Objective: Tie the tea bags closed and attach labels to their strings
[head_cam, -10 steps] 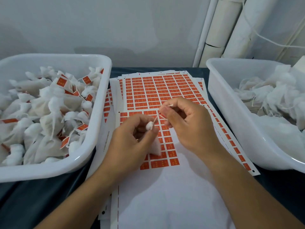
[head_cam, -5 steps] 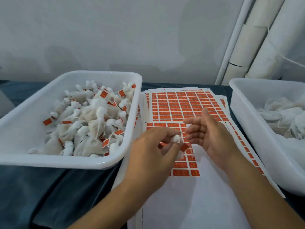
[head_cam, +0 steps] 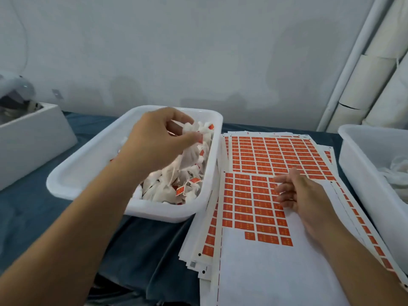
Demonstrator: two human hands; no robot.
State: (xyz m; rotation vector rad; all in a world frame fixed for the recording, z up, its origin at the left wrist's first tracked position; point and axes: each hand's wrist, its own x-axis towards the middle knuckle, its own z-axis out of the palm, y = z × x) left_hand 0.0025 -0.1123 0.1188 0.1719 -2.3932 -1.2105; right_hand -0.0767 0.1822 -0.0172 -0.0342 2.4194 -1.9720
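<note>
1. The table (head_cam: 33,217), under a dark blue cloth, carries all; a white tub (head_cam: 66,180) sits left of centre, heaped with tied tea bags (head_cam: 167,191).
2. Sheets of orange labels (head_cam: 265,195) lie just beside the tub's right wall.
3. The left hand (head_cam: 154,142) hangs over the tub, its grip pinching one tea bag (head_cam: 192,129).
4. The right hand (head_cam: 304,195) rests on the labels, grip spread and loose.

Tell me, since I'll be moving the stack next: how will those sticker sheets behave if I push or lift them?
The sticker sheets look thin and floppy, so they would probably sag when lifted. The stack is already fanned at its lower left edges, so a push would likely slide the sheets apart. The right hand hovering over them suggests they are light and need steadying.
</note>
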